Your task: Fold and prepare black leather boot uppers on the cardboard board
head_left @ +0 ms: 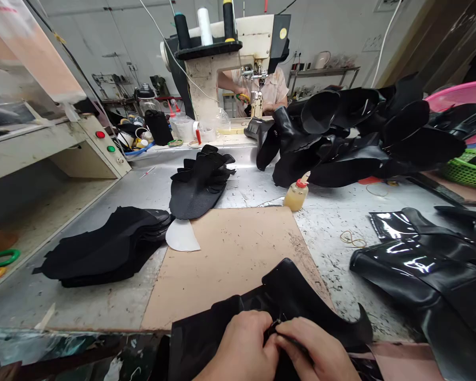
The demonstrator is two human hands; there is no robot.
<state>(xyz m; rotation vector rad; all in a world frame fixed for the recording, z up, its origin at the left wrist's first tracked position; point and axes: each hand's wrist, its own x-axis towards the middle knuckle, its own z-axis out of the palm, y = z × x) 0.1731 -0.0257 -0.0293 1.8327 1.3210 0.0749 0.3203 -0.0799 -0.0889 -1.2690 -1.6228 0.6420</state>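
A black leather boot upper (297,296) lies at the near edge of the table, partly over a tan board (238,248). My left hand (246,344) is closed on it, thumb and fingers pinching the material. Close beside it, my right hand (317,346) also pinches the piece, fingertips almost meeting the left ones. A small dark part shows between the fingertips; its detail is hidden. Left of the board sits a stack of black cut pieces (107,246), with another black stack (200,182) behind. A white half-round piece (182,235) rests on the board's corner.
A glue bottle (295,196) with a red cap stands behind the board. Black boot shafts (341,143) pile up at back right, and glossy black uppers (420,270) lie at right. A sewing machine (206,79) stands behind; a person (275,87) sits beyond it.
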